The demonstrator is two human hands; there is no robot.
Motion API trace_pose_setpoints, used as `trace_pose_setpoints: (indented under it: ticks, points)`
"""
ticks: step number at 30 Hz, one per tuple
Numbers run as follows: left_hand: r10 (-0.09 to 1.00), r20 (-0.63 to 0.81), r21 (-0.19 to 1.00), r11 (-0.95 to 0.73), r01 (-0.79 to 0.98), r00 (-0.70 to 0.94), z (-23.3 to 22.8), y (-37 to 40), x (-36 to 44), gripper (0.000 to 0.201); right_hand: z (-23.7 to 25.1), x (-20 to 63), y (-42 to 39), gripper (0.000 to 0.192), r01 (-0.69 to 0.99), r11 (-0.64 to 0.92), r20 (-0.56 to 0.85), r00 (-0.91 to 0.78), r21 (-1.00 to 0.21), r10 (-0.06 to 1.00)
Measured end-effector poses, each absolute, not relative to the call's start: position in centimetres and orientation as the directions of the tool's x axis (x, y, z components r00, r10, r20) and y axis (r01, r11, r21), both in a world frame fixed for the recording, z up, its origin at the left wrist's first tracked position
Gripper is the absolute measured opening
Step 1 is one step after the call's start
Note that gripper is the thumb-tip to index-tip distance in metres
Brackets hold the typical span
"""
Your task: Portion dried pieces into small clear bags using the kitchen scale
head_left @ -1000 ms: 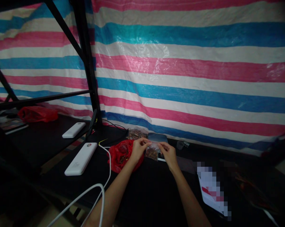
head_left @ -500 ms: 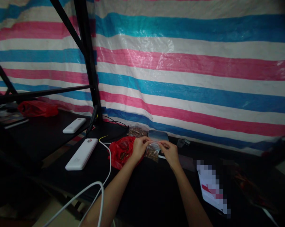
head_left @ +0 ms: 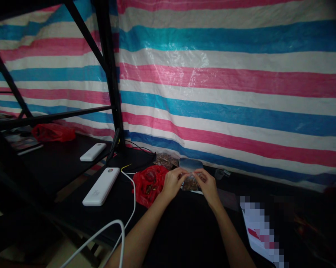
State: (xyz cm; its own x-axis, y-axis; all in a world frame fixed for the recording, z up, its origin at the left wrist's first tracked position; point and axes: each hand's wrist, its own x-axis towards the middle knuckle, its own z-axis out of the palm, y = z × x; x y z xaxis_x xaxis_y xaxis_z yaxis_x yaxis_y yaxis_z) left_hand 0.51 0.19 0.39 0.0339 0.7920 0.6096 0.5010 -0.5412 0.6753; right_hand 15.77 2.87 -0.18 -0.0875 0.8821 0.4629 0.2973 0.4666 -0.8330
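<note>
Both hands, left hand (head_left: pixel 172 182) and right hand (head_left: pixel 208 185), stay pinched on the small clear bag (head_left: pixel 190 182), now lifted nearer the phone (head_left: pixel 190 164).

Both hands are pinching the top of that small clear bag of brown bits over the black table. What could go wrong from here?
1. The left hand and right hand grip only the top edge of the small clear bag; a slip could scatter its contents over the black table.
2. The red plastic bag sits against the left wrist and may get nudged.
3. The white cable runs close beside the left forearm and could snag.
</note>
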Motion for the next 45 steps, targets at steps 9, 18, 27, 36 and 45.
trace_pose_setpoints:
  ticks: [9, 18, 27, 36, 45]
  points:
    - [0.809, 0.579, 0.632, -0.526, 0.569, 0.104, 0.5, 0.1, 0.1, 0.018, -0.4, 15.8, 2.8, 0.030, 0.239, 0.424, 0.400, -0.146, -0.873, 0.905]
    - [0.810, 0.580, 0.615, -0.502, 0.608, 0.082, 0.7, -0.2, 0.2, 0.021, -0.7, 14.9, 2.7, 0.032, 0.139, 0.362, 0.351, -0.101, -0.922, 0.931]
    - [0.812, 0.581, 0.629, -0.493, 0.600, 0.059, 0.3, -0.1, 0.7, 0.019, -0.3, 15.0, 2.6, 0.035, 0.135, 0.347, 0.338, -0.083, -0.928, 0.937]
    - [0.813, 0.580, 0.624, -0.486, 0.612, 0.054, 0.5, -0.3, 0.9, 0.021, -0.6, 14.7, 2.6, 0.035, 0.162, 0.338, 0.336, -0.041, -0.927, 0.941]
    - [0.877, 0.480, 0.844, -0.466, 0.265, 0.016, 0.1, 1.0, 1.0, 0.039, 0.0, 14.8, 2.5, 0.038, 0.034, 0.318, 0.319, 0.161, -0.948, 0.934]
